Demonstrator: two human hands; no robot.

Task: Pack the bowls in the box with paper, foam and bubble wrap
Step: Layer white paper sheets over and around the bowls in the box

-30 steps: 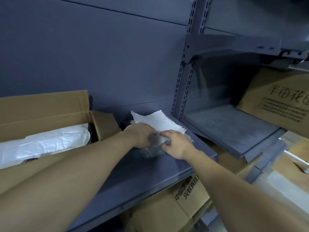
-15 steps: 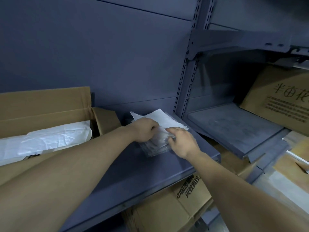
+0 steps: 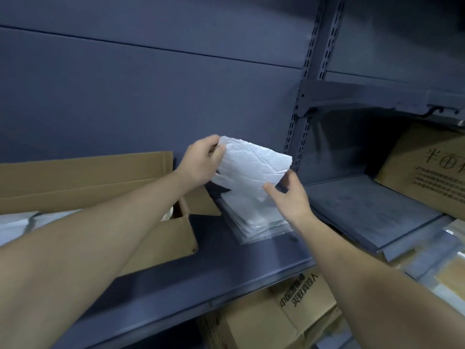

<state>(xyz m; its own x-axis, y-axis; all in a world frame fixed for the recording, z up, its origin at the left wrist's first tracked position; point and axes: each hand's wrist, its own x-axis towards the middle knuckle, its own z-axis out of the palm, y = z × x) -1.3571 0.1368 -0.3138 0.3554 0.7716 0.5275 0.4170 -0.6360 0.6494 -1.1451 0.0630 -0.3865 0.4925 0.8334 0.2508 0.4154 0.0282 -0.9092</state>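
While left hand [image 3: 201,165] pinches the foam sheet [image 3: 254,170] raised at 12 o'clock of the bubble-wrap stack [image 3: 254,222], right hand [image 3: 289,197] spreads loose at its lower edge; box [image 3: 88,177] at 9 o'clock.

Entry, head view: left forearm [image 3: 105,238] and right forearm [image 3: 372,280] are uncovered from frame edge to wrist. Left hand [image 3: 201,163] and right hand [image 3: 289,200] are bare (nail detail too blurred for me to log).
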